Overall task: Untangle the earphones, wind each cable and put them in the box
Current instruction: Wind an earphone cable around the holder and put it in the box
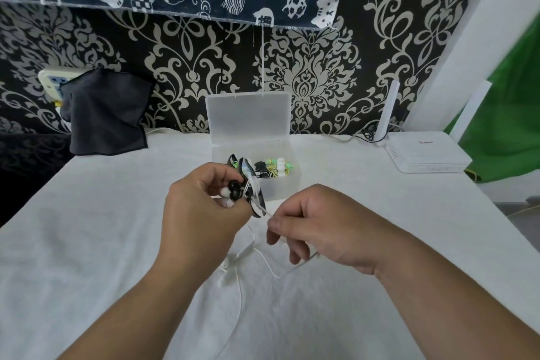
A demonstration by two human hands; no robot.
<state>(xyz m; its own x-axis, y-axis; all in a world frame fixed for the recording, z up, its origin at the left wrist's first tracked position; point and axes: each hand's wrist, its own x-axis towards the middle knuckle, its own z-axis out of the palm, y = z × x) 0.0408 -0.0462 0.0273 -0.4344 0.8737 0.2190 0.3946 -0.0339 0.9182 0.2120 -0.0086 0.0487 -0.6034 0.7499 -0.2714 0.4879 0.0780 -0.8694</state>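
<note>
Winding is underway: left hand (201, 210) grips the coil (251, 193), right hand (318, 228) pinches the cable (267, 212); next, another loop, then the box (280, 184).

Two arms in view: L hand (201, 207) and R hand (324, 228), each w/ its forearm running to the btm edge. L forearm (137, 310) and R forearm (444, 304) are bare along all that shows, wrists incl. Both look broad at the btm and taper toward the wrists under the wide-angle lens. R wrist (377, 267) has a shallow crease where it meets the hand. Knuckle folds show on the back of the R hand, less so on the L. Fingers bare too — nails too blurred to judge.
</note>
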